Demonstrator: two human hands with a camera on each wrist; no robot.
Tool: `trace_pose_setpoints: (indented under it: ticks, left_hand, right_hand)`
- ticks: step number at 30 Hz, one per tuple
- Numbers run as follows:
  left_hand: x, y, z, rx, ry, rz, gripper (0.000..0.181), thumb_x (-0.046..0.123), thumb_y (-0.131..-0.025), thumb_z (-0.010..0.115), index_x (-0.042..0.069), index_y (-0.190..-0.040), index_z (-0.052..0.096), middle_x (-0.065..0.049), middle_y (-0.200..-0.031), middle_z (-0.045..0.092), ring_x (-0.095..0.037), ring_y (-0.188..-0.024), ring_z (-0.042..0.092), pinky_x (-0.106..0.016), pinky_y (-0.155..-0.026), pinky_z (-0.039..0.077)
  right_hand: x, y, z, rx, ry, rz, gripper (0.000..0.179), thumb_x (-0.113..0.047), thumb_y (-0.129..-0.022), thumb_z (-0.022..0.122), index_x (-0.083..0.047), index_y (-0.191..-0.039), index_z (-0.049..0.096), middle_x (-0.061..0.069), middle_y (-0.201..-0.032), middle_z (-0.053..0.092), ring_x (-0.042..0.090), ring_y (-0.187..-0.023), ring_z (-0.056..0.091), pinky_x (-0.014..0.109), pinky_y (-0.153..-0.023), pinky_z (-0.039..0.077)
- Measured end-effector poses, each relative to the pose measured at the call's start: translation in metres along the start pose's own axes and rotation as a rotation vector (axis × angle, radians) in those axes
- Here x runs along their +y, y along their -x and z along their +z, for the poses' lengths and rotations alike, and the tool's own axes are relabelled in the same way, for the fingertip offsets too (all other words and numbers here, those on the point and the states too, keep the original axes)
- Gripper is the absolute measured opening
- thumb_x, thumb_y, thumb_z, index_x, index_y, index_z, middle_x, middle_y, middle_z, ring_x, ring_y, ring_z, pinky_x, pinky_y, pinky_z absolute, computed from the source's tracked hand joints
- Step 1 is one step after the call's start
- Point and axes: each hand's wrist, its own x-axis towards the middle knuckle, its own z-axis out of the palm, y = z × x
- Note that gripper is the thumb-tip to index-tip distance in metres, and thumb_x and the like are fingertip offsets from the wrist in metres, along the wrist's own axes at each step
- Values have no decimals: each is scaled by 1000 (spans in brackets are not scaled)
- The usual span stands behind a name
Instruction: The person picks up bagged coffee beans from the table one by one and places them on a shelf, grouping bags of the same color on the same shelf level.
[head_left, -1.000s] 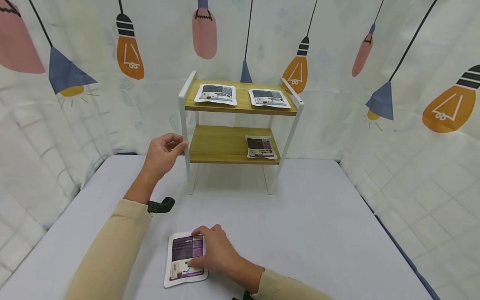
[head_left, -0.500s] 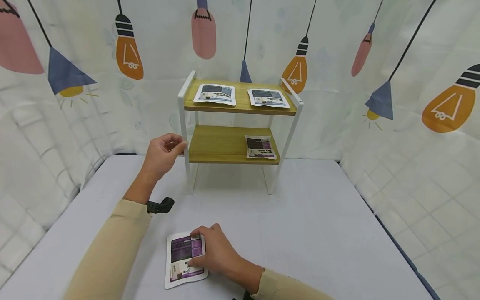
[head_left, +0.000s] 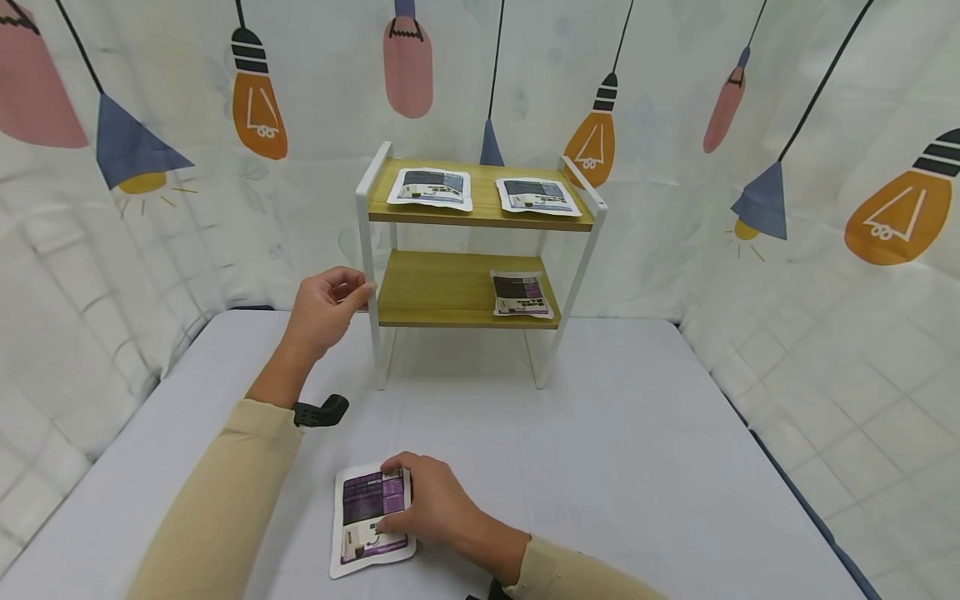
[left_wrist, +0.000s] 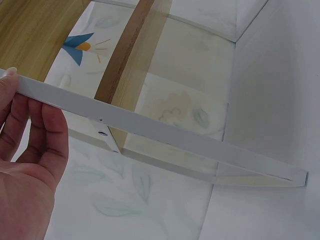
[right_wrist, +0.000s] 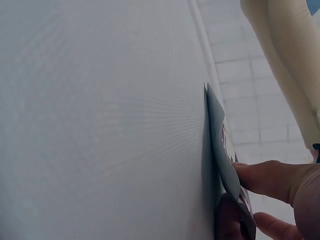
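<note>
My left hand [head_left: 322, 310] pinches the left front upright of a small two-tier shelf [head_left: 435, 287] with a white frame and wood-look boards. In the left wrist view, the thumb lies on one side of the white bar [left_wrist: 165, 130] and the curled fingers on the other. Near the table's front, my right hand [head_left: 444, 507] grips the right side of a flat white-edged pouch [head_left: 363, 510] printed purple and black. Its thumb lies on the printed face. The right wrist view shows the pouch [right_wrist: 222, 145] edge-on, close over the cloth, with a fingertip tucked by its underside.
Two pouches with blue-grey print, one left [head_left: 430, 189] and one right [head_left: 538, 197], lie on the top board. Another purple-black pouch [head_left: 522, 295] sits at the right of the lower board. White cloth covers the table [head_left: 600, 450], and a patterned curtain [head_left: 330, 100] hangs behind.
Both hands stay nearly where they were, the left on the shelf upright and the right on the pouch. The right hand's knuckles have shifted very slightly.
</note>
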Motion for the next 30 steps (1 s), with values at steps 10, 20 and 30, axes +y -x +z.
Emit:
trace_pose_setpoints:
  ticks: [10, 20, 30]
  left_hand:
    - [1, 0, 0, -2, 4, 3, 38, 37, -99, 67, 4, -117, 67, -6, -110, 65, -13, -100, 67, -12, -85, 55]
    - [1, -1, 0, -3, 8, 18, 37, 36, -100, 67, 3, -116, 67, -5, -108, 65, -11, -98, 67, -12, -83, 56]
    - [1, -1, 1, -3, 4, 9, 37, 36, -100, 66, 3, -117, 67, -9, -111, 65, -14, -100, 67, -14, -85, 57]
  right_hand:
    - [4, -2, -4, -1, -67, 5, 62, -16, -67, 97, -25, -121, 67, -12, -102, 65, 3, -84, 54, 19, -75, 49]
    - [7, -5, -4, -16, -93, -6, 55, -13, -66, 97, -27, -114, 74, -13, -98, 66, 2, -81, 53, 19, -73, 46]
    - [6, -5, -4, -5, -117, 0, 54, -13, -63, 99, -26, -111, 76, -12, -102, 69, 3, -87, 52, 20, -80, 45]
